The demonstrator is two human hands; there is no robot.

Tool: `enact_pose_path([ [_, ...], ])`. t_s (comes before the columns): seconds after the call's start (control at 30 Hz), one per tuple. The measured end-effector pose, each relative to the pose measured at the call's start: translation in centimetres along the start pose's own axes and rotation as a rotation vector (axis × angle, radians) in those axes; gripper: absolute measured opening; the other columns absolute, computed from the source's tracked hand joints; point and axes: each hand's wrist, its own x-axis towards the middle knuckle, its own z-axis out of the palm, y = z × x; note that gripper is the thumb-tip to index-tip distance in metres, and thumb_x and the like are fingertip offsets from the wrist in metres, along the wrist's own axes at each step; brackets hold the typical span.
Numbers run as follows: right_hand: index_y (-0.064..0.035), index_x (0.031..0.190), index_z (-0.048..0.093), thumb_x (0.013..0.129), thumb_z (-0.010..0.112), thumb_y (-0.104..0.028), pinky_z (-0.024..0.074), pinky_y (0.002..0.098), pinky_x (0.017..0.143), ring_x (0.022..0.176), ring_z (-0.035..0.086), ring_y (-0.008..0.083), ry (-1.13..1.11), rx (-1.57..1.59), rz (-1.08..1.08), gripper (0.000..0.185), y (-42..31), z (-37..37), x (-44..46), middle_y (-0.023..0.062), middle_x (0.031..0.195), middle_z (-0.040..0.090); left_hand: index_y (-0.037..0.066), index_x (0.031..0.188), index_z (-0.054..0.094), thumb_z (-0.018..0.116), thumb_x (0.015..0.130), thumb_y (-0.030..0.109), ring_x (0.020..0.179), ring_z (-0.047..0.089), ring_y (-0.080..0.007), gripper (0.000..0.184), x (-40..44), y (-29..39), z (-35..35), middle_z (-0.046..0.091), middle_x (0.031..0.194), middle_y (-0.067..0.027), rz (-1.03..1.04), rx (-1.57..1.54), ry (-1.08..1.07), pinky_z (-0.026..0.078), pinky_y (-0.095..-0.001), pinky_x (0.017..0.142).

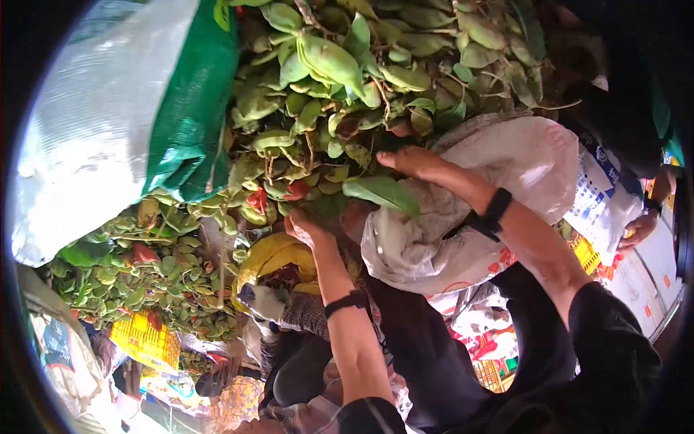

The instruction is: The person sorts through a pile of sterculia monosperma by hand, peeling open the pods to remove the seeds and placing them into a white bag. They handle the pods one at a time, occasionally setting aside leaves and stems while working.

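A large heap of green seed pods [332, 61] with stalks and leaves fills the top middle of the head view. My left hand [307, 228] is at the heap's lower edge, fingers curled in; what they hold, if anything, is hidden. Further right, my right hand [412, 160] reaches in among the pods with its fingers bent, their tips partly covered. Just below it lies a broad green leaf [381, 194]. Several reddish pods [296, 190] show near my left hand. A whitish plastic sack [470, 239] with its mouth rolled open sits under my right forearm.
Left stands a white and green woven sack [108, 123]. Below is another pod heap [155, 275] and a yellow crate [148, 343]. A co-worker's gloved hand [264, 302] is beside a yellow bag [271, 253], close to my left forearm. Another person's hand [637, 230] is far right.
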Motion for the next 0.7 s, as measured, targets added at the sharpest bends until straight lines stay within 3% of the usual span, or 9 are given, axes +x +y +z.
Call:
enact_pose_path([
  [0.07, -0.0104, 0.136, 0.046, 0.078, 0.048, -0.074, 0.0425, 0.0371, 0.083, 0.097, 0.054, 0.0249, -0.034, 0.7, 0.055, 0.086, -1.8, 0.2, -0.6, 0.0133, 0.129, 0.053, 0.01, 0.125, 0.043, 0.058, 0.084, 0.034, 0.106, 0.05, -0.0291, 0.05, 2.0, -2.3, 0.1, 0.048, 0.117, -0.0139, -0.08, -0.111, -0.056, 0.049, -0.0454, 0.086],
  [0.13, -0.0176, 0.143, 0.035, 0.081, 0.048, -0.07, 0.0388, 0.0408, 0.092, 0.123, 0.041, 0.0213, -0.115, 0.631, 0.25, 0.082, -2.5, 0.2, -0.2, 0.0093, 0.145, 0.036, 0.011, 0.132, 0.035, 0.057, 0.085, 0.036, 0.111, 0.048, -0.0284, 0.058, 1.3, -2.7, 1.5, 0.046, 0.124, -0.0126, -0.255, -0.186, -0.041, 0.047, -0.0454, 0.089],
  [0.17, -0.0182, 0.144, 0.034, 0.081, 0.048, -0.07, 0.0391, 0.0415, 0.092, 0.122, 0.042, 0.0228, -0.076, 0.678, 0.224, 0.082, -1.1, 2.2, 0.8, 0.0091, 0.144, 0.037, 0.011, 0.134, 0.035, 0.055, 0.086, 0.039, 0.116, 0.046, -0.0269, 0.059, 4.6, -6.5, 0.4, 0.044, 0.131, -0.0113, -0.019, 0.004, 0.0, 0.043, -0.0444, 0.093],
  [0.27, -0.0193, 0.146, 0.029, 0.081, 0.048, -0.07, 0.0384, 0.044, 0.094, 0.122, 0.042, 0.0274, -0.09, 0.962, 0.088, 0.085, -2.0, 4.4, -1.1, 0.0091, 0.144, 0.036, 0.01, 0.131, 0.043, 0.047, 0.088, 0.042, 0.118, 0.046, -0.0329, 0.054, 2.0, -8.5, 5.2, 0.047, 0.132, -0.0136, -0.157, -0.185, -0.203, 0.039, -0.0464, 0.098],
  [0.33, -0.0198, 0.147, 0.026, 0.08, 0.048, -0.071, 0.0375, 0.0456, 0.096, 0.124, 0.041, 0.0305, -0.13, 1.204, -0.024, 0.087, -2.4, 3.4, -1.4, 0.0094, 0.145, 0.034, 0.01, 0.135, 0.041, 0.045, 0.09, 0.044, 0.122, 0.043, -0.032, 0.056, -2.5, -5.9, 9.9, 0.045, 0.135, -0.0108, 0.022, 0.013, 0.028, 0.036, -0.0451, 0.101],
  [0.4, -0.0204, 0.147, 0.022, 0.08, 0.049, -0.071, 0.0355, 0.0496, 0.098, 0.125, 0.039, 0.0337, -0.15, 1.392, 0.135, 0.088, -2.2, 3.8, 0.0, 0.0089, 0.146, 0.031, 0.01, 0.134, 0.041, 0.041, 0.092, 0.044, 0.12, 0.045, -0.0319, 0.054, -1.1, -6.1, 8.9, 0.047, 0.134, -0.0092, -0.108, -0.169, -0.378, 0.038, -0.0453, 0.099],
  [0.47, -0.0217, 0.147, 0.021, 0.079, 0.049, -0.072, 0.0348, 0.053, 0.099, 0.124, 0.041, 0.0358, -0.114, 1.478, 0.264, 0.088, -3.4, 4.4, 2.3, 0.0077, 0.147, 0.028, 0.009, 0.132, 0.043, 0.041, 0.092, 0.044, 0.118, 0.047, -0.0316, 0.053, -3.5, -2.4, 11.0, 0.049, 0.131, -0.0093, -0.228, -0.246, -0.429, 0.039, -0.0451, 0.097],
  [0.6, -0.0158, 0.138, 0.038, 0.086, 0.045, -0.066, 0.0298, 0.0573, 0.103, 0.131, 0.034, 0.0336, -0.289, 1.686, -0.003, 0.073, -5.9, 3.6, -0.9, 0.0057, 0.14, 0.042, 0.008, 0.127, 0.047, 0.044, 0.091, 0.041, 0.111, 0.051, -0.0277, 0.049, -6.4, 0.9, 10.7, 0.052, 0.122, -0.0093, -0.162, -0.096, -0.501, 0.042, -0.0415, 0.092],
  [0.7, -0.0188, 0.136, 0.041, 0.093, 0.042, -0.054, 0.0338, 0.0511, 0.104, 0.128, 0.042, 0.0227, -0.045, 1.452, -0.489, 0.056, -6.6, 3.3, -4.5, 0.0024, 0.136, 0.046, 0.004, 0.115, 0.056, 0.051, 0.089, 0.029, 0.101, 0.054, -0.0208, 0.037, -10.9, 3.7, 11.6, 0.054, 0.115, -0.0072, 0.107, -0.076, -0.499, 0.044, -0.0344, 0.088],
])
